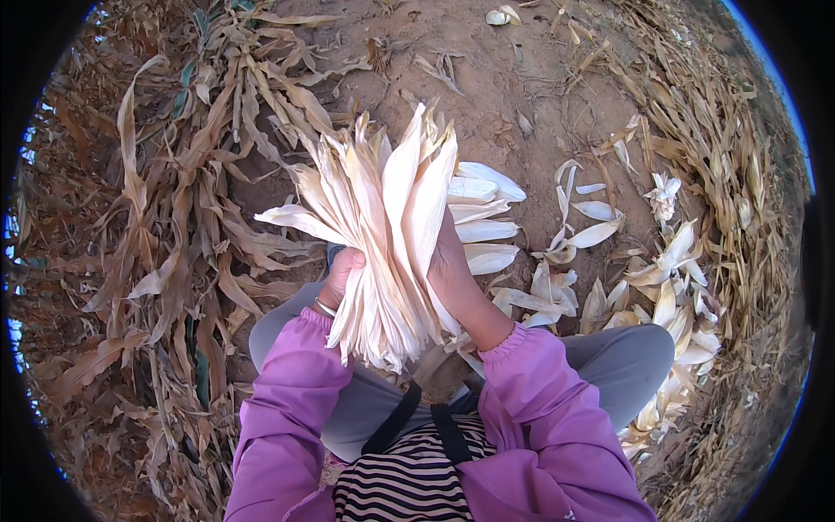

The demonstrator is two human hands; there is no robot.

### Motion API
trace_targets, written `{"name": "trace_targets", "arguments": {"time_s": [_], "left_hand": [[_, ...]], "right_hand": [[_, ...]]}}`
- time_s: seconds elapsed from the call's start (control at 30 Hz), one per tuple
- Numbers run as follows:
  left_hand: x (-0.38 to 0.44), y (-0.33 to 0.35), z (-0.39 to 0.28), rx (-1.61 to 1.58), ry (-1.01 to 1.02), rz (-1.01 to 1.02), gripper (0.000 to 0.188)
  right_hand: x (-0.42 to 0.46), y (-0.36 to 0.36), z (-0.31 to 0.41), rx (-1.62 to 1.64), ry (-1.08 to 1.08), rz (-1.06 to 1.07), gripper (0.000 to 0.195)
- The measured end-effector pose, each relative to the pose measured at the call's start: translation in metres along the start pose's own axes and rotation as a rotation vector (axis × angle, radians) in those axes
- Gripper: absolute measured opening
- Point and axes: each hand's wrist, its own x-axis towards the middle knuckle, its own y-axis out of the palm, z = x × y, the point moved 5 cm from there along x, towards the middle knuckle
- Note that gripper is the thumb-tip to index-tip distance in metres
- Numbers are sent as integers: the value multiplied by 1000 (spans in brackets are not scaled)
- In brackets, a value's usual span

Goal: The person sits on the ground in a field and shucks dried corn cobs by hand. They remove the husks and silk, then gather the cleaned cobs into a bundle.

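A thick bundle of pale, dry corn husks [385, 248] is held up in front of me, between both hands. My left hand [342, 277] grips its left side, with the thumb pressed on the outer husks and a white bangle at the wrist. From the right, my right hand [453, 261] clasps the bundle; its fingers are mostly hidden behind the husks. The husks fan out at the top, and one sticks out to the left. Just beyond my right hand, several more husks [486, 222] lie side by side, pointing right.
Dry corn stalks [189, 196] are heaped on the left, and more stalks [724, 196] run along the right. Loose husks [593, 222] lie scattered on bare soil [509, 98]. A husk pile [685, 326] sits beside my right knee [633, 365].
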Motion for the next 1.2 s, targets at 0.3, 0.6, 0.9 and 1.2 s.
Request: {"name": "trace_targets", "arguments": {"time_s": [0.3, 0.6, 0.9, 1.2], "left_hand": [[-5, 18, -6, 241, -37, -93, 77], [-12, 0, -15, 320, 11, -211, 66], [-22, -9, -41, 253, 149, -210, 67], [-28, 22, -84, 114, 376, 159, 82]], "right_hand": [[-2, -20, 15, 560, 108, -143, 27], [-2, -34, -4, 805, 244, -193, 27], [-20, -179, -131, 460, 472, -700, 12], [-2, -189, -246, -618, 415, -324, 20]]}}
